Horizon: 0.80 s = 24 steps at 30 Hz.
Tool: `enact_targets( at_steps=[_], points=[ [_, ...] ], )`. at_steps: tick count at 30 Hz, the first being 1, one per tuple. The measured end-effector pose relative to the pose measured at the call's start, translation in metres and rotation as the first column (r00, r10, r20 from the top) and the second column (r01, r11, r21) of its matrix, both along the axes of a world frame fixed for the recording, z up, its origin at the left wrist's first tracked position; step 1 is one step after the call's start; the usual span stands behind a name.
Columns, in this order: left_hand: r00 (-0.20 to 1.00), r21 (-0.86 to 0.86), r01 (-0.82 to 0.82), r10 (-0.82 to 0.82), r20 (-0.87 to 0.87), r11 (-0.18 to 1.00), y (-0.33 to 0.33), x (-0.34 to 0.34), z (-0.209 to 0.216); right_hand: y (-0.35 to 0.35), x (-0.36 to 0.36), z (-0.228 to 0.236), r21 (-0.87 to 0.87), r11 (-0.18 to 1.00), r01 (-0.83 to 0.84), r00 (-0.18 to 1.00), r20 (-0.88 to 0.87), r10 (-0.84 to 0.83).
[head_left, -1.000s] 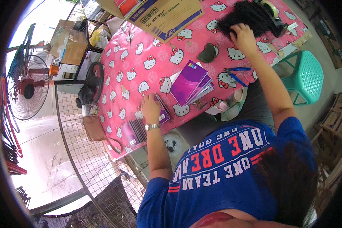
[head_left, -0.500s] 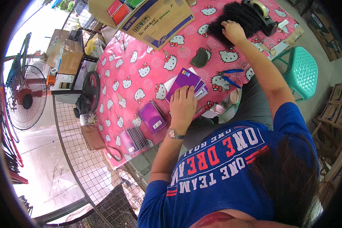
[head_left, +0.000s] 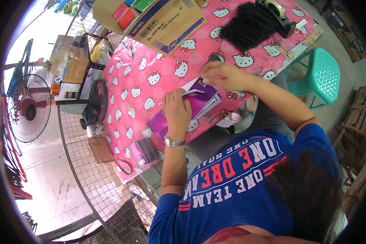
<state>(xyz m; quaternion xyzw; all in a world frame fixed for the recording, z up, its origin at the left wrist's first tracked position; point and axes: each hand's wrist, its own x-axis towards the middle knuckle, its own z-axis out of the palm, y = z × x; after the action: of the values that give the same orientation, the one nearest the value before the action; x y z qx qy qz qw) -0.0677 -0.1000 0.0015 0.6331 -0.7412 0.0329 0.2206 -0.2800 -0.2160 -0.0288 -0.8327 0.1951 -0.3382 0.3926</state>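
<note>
A loose stack of purple notebook covers and white sheets (head_left: 205, 101) lies slanted on the table in front of me. My left hand (head_left: 177, 110) grips its left edge, fingers bent over it and the near cover slightly raised. At the top corner of the stack is my right hand (head_left: 220, 77), its fingers pinched together; whatever is in them is too small to make out. Below my left hand rests another purple notebook (head_left: 159, 123), partly covered. Several black-spiral notebooks (head_left: 144, 151) are piled at the near left. A heap of black plastic spiral coils (head_left: 250, 26) lies at the far right.
A cardboard box (head_left: 171, 30) with red and green packs stands at the back. A tape dispenser (head_left: 286, 26) sits beside the coils. A dark grey piece (head_left: 218, 57) shows behind my right hand. A green stool (head_left: 319, 75) is at the right, a brown pouch (head_left: 99, 149) at the left.
My right hand has left the coil heap and come to the stack's top corner. The left hand has slid left to the stack's edge. My right arm now covers the blue-handled pliers.
</note>
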Motion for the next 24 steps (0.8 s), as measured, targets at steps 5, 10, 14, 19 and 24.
enact_targets(
  at_steps=[5, 10, 14, 19, 24],
  points=[
    [0.999, -0.060, 0.024, -0.026, -0.033, 0.998, -0.008, -0.005, 0.002, 0.007, 0.011, -0.001, -0.047, 0.996, 0.070, 0.997, 0.024, -0.069],
    [0.999, -0.070, 0.038, -0.040, -0.029, 0.997, -0.006, -0.004, 0.004, 0.013, 0.013, 0.004, -0.131, 0.978, 0.160, 0.987, 0.050, -0.155],
    [0.998, -0.083, 0.057, -0.059, -0.025, 0.995, -0.007, -0.005, 0.004, 0.017, 0.006, 0.003, -0.228, 0.965, 0.129, 0.989, 0.100, -0.109],
    [0.996, -0.033, 0.083, -0.084, -0.035, 0.996, -0.007, -0.014, 0.008, 0.020, -0.002, 0.010, 0.158, 0.986, -0.042, 0.990, 0.138, 0.020],
    [0.993, -0.058, 0.116, -0.115, 0.027, 0.992, -0.002, -0.032, 0.006, 0.042, -0.011, 0.036, -0.091, 0.987, 0.134, 0.969, -0.197, -0.150]
  ],
)
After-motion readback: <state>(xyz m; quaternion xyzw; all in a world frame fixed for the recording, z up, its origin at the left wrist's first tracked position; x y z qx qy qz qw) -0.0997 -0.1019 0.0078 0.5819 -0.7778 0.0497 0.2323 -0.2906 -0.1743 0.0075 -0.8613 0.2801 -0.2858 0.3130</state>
